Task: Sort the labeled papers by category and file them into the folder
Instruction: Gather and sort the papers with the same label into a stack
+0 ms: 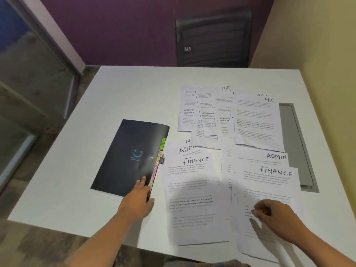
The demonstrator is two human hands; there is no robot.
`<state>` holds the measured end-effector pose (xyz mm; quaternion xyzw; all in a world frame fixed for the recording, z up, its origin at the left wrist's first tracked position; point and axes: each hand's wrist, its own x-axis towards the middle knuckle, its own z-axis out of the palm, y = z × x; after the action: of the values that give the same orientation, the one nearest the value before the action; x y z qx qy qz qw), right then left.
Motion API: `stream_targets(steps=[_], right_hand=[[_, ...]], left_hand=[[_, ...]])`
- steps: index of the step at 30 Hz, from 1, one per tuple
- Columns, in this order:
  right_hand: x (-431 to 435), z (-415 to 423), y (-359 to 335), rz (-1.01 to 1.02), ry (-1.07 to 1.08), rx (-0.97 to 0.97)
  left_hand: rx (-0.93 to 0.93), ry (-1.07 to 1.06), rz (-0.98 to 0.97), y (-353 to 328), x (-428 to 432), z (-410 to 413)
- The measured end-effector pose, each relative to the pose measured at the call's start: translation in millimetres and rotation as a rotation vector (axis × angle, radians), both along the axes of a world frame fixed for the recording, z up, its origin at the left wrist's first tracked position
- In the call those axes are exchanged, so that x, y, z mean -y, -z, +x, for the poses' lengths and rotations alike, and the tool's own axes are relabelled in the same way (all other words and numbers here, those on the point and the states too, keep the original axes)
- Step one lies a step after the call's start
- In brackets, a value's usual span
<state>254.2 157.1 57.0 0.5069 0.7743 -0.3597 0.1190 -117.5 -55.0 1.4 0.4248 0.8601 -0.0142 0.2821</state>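
Note:
A closed black folder point(131, 157) with a blue smiley and coloured index tabs on its right edge lies at the table's left. My left hand point(139, 198) rests on its near right corner, fingers spread. Printed sheets labelled by hand cover the right half. A FINANCE sheet point(192, 201) lies in the middle front over an ADMIN sheet. A second FINANCE sheet point(269, 191) lies at the right over an ADMIN sheet point(273, 157). My right hand point(271, 214) hovers over that right FINANCE sheet, fingers curled, holding nothing I can see. HR sheets point(256, 120) lie further back.
The white table point(115, 93) has a grey cable slot point(294, 143) along its right side, partly under the papers. A black chair point(213, 37) stands beyond the far edge. A cream wall runs along the right, a glass partition on the left.

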Motion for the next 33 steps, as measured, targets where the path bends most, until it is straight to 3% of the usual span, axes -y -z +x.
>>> stream_targets(steps=[4,10,20,27,30,33], right_hand=[[-1,15,3,-0.017,-0.045,0.007],[4,29,4,-0.026,0.000,0.051],[39,-6,-1,-0.048,0.205,0.002],[63,-34,8,-0.038,0.395,-0.106],[69,-44,13,-0.053,0.323,-0.130],[66,-51,32,-0.027,0.099,-0.057]], left_hand=[[0.083,-0.138,0.051,5,-8,-2],[0.100,-0.182,0.054,8,-16,-5],[0.141,-0.254,0.122,20,-21,9],[0.128,-0.260,0.368,20,-9,28],[0.241,-0.425,0.339,8,-3,54],[0.315,-0.581,0.218,8,-7,72]])
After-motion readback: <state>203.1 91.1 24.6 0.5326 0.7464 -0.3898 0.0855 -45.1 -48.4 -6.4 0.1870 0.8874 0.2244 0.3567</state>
